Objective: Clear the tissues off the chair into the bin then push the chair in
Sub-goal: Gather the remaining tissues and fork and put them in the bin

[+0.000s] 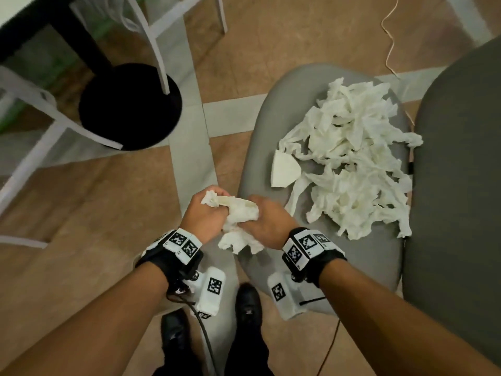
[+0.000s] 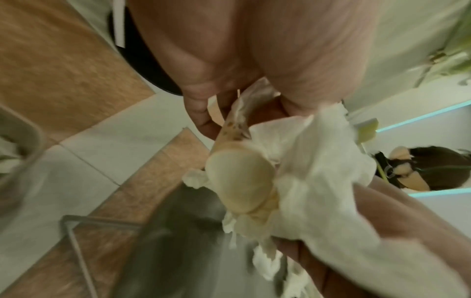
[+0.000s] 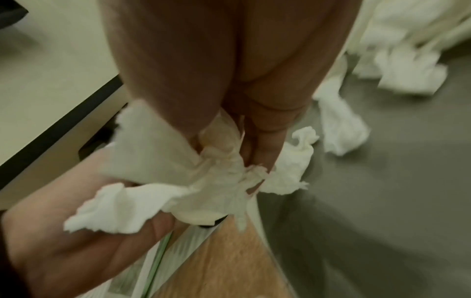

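A big heap of crumpled white tissues [image 1: 352,164] covers the grey chair seat [image 1: 257,147]. Just off the seat's near left edge, both hands hold one bunch of tissues [image 1: 240,223] between them. My left hand [image 1: 214,198] grips its left end, fingers curled round it. On the other end, my right hand [image 1: 254,210] is clenched. In the left wrist view the left hand [image 2: 229,90] clasps the tissue bunch [image 2: 318,181]. The right wrist view has the right hand [image 3: 229,121] pinching the tissue bunch [image 3: 158,181]. No bin is plainly in view.
A dark grey chair back [image 1: 461,185] rises at the right. A flat folded white piece [image 1: 284,172] lies beside the heap. A black round table base [image 1: 130,107] and white chair frames [image 1: 40,137] stand at the left. My black shoes [image 1: 248,302] are below the hands.
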A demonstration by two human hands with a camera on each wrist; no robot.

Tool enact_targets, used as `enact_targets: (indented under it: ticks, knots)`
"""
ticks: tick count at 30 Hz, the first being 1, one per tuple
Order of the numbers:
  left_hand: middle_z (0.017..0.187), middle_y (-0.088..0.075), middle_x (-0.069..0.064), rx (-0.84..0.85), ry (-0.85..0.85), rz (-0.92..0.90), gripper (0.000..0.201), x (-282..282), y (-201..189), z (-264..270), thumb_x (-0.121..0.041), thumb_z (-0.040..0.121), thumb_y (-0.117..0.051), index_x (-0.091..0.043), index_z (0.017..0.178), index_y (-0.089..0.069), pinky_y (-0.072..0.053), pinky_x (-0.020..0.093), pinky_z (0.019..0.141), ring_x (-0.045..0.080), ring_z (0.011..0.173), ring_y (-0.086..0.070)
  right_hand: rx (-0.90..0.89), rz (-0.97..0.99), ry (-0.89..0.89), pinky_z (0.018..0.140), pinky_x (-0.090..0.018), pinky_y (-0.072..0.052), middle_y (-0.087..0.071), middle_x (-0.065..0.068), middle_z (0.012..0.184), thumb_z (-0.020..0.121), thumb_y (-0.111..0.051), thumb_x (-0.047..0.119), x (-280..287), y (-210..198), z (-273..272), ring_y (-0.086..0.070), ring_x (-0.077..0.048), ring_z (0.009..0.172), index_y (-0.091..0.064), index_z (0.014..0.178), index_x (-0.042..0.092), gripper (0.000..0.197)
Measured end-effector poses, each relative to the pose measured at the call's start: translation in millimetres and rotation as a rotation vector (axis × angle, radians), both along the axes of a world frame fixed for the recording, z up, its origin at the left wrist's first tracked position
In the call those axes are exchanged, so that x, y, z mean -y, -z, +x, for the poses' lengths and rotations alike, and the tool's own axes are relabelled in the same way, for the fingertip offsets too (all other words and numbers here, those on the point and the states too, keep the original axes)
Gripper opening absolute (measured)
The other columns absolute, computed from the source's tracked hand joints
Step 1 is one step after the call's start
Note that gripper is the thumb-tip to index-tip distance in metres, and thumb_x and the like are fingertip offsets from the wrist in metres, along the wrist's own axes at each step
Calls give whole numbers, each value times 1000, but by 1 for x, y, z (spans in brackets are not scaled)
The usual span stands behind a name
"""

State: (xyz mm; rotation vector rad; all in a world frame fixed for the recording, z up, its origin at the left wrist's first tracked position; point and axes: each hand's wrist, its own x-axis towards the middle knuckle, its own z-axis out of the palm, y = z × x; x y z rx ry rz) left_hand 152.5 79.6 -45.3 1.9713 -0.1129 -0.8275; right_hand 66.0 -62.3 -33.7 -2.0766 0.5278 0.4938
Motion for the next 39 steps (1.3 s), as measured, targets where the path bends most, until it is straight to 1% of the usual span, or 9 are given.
enact_targets:
  ticks: [3,11,18,20,23,25,30,34,39]
  knots:
    - [87,-74,-1,-115,-127,26,17,-53,14,2,-8,82,-62,-18,94,-69,-55,28,77,16,83,-70,-38,42,13,76,-32,-51,-71,-5,103,85,-65,39,-57,15,10,-67,-26,96,-63,106,20,28]
    - [92,-72,-1,-155,-99,343,29,-202,102,-9,-38,79,-60,-19,100,-65,-54,34,83,21,88,-69,-217,48,-34,74,-26,-44,-70,-7,112,89,-62,37,-189,93,23,-66,-29,102,-56,124,20,39]
    - [133,-45,8,-30,-75,632,10,-289,191,-30,-18,89,-57,-22,98,-61,-44,40,100,31,117,-47,-457,-164,-187,91,-41,-51,-63,-17,124,91,-60,28,-254,202,18,-60,-38,114,-46,132,9,48]
    - [131,-44,6,-46,-38,608,16,-302,218,-33,-11,87,-53,-25,94,-55,-47,39,92,31,108,-51,-464,-211,-189,90,-41,-51,-63,-19,125,92,-60,24,-265,228,19,-61,-38,114,-44,132,6,47]
    - [86,-61,8,-56,-28,517,16,-306,245,-32,-9,83,-43,-24,86,-45,-46,36,60,28,71,-57,-472,-232,-174,91,-41,-50,-57,-21,131,93,-60,19,-275,253,25,-58,-40,118,-39,135,6,49]
    - [75,-60,7,-17,-64,503,14,-303,251,-28,-8,82,-39,-21,83,-44,-44,33,55,26,63,-53,-489,-209,-158,95,-43,-48,-51,-22,137,92,-62,22,-276,261,28,-54,-41,123,-32,142,8,60]
    - [79,-63,7,16,-80,474,19,-289,240,-8,-4,84,-41,-19,86,-53,-47,34,59,29,66,-58,-471,-168,-143,107,-40,-40,-31,-16,153,82,-71,25,-260,232,30,-43,-36,135,-16,155,13,92]
    - [94,-63,11,-51,27,511,15,-269,218,16,0,83,-53,-10,93,-58,-40,28,67,29,79,-56,-431,-148,-179,102,-38,-43,-40,-13,148,89,-60,29,-226,183,44,-48,-34,130,-29,149,17,69]
    - [114,-64,15,11,120,549,23,-214,157,50,-5,88,-54,-11,108,-63,-46,30,75,31,91,-60,-232,-76,23,91,-34,-53,-69,0,109,92,-55,30,-167,102,59,-66,-23,102,-52,130,22,39]
